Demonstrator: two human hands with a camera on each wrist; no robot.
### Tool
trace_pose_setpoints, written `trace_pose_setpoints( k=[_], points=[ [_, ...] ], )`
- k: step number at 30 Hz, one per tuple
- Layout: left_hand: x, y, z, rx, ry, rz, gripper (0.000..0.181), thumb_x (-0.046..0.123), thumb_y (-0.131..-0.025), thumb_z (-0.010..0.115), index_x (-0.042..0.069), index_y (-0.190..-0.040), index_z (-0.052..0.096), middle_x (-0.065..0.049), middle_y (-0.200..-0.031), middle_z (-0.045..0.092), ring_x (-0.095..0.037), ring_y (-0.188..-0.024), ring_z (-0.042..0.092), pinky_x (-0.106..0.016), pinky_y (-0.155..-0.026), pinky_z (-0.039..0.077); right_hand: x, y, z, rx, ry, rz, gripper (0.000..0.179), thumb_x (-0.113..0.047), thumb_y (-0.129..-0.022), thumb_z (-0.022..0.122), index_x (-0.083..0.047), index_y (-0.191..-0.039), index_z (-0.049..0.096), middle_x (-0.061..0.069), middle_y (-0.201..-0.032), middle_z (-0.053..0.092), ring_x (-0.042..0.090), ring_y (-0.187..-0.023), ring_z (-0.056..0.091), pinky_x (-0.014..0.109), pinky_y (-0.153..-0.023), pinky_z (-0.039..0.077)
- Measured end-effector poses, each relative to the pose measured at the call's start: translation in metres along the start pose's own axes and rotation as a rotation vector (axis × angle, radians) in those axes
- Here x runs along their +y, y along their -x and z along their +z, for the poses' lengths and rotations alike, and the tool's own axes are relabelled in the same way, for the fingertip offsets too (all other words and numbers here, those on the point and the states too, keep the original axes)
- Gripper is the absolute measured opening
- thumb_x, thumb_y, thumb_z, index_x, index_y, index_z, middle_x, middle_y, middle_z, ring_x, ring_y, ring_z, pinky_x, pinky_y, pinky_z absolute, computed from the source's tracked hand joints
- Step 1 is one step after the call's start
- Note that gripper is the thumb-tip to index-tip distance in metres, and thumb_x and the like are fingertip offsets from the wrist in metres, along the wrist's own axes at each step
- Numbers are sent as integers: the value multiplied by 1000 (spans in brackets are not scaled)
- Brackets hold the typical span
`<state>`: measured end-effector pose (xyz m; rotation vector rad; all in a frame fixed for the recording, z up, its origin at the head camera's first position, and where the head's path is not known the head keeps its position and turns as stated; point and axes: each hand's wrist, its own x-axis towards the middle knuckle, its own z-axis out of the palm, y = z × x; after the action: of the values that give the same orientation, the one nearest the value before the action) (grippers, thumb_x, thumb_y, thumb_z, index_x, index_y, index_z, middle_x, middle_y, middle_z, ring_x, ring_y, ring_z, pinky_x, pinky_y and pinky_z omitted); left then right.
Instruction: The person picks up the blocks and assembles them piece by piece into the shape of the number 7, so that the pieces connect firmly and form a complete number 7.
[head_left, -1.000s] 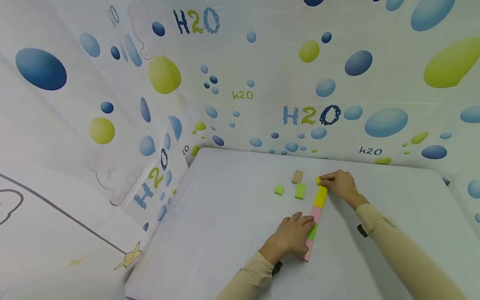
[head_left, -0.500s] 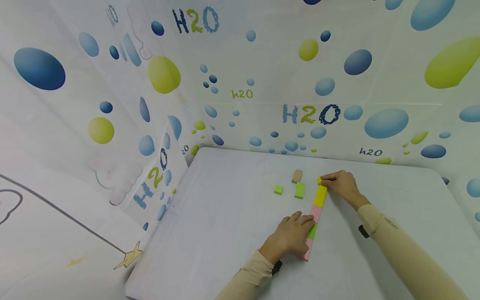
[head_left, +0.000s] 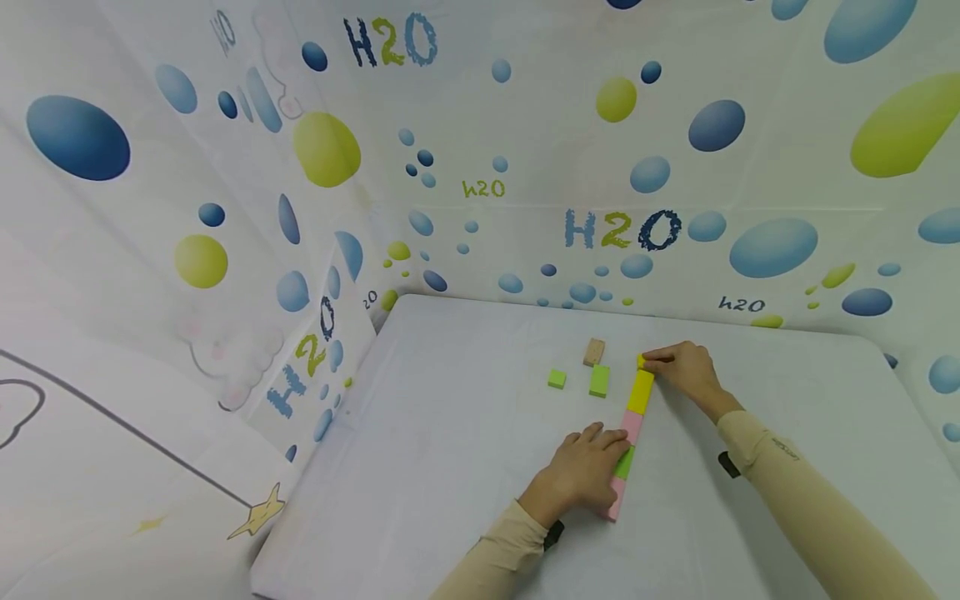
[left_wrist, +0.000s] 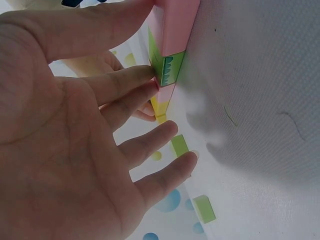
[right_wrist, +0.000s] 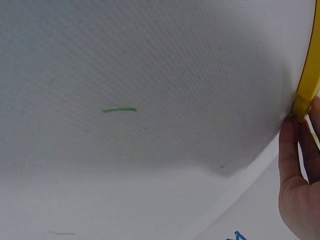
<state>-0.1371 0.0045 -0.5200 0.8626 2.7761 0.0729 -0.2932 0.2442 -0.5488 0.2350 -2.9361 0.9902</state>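
A row of blocks runs away from the person on the white table. From the near end it shows a pink block (head_left: 617,500), a green block (head_left: 625,463), another pink block (head_left: 632,427), a long yellow block (head_left: 641,392) and a small yellow block (head_left: 641,362) at the far end. The left hand (head_left: 582,469) lies along the left side of the row with straight, spread fingers. Its thumb, index and middle fingertips touch the blocks in the left wrist view. The right hand (head_left: 686,372) pinches the small yellow block between thumb and fingers, against the long yellow one.
Left of the row's far end lie a green block (head_left: 599,381), a small green block (head_left: 557,379) and a wooden-coloured block (head_left: 594,352). The white table (head_left: 420,433) meets a patterned wall covering (head_left: 525,233) at its back and left.
The right hand has shifted very slightly right with the small yellow block, bringing it more in line with the row. The left hand has stayed in place.
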Motion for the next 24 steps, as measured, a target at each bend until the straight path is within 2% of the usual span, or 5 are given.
trace_pose_setpoints(
  k=[6, 14, 24],
  points=[
    [0, -1, 0, 5, -16, -4, 72, 33, -88, 75, 32, -155, 49, 19, -162, 39, -16, -151, 35, -37, -116, 39, 1, -1, 1, 0, -5, -4, 28, -26, -95, 79, -7, -116, 79, 20, -117, 74, 49, -115, 63, 59, -90, 52],
    [1, -1, -1, -2, -7, -7, 71, 33, -88, 74, 32, -155, 49, 19, -162, 39, -16, -151, 35, -38, -116, 39, 1, 0, 0, -9, -8, 38, 28, -28, -97, 77, -8, -117, 79, 20, -118, 74, 48, -117, 62, 58, -92, 51],
    [1, -1, -3, -1, -4, -8, 71, 32, -88, 74, 32, -155, 50, 19, -162, 39, -16, -151, 36, -37, -116, 38, 1, 1, -1, -40, -32, 68, 28, -27, -98, 76, -9, -118, 79, 19, -122, 73, 47, -124, 58, 62, -100, 47]
  ],
)
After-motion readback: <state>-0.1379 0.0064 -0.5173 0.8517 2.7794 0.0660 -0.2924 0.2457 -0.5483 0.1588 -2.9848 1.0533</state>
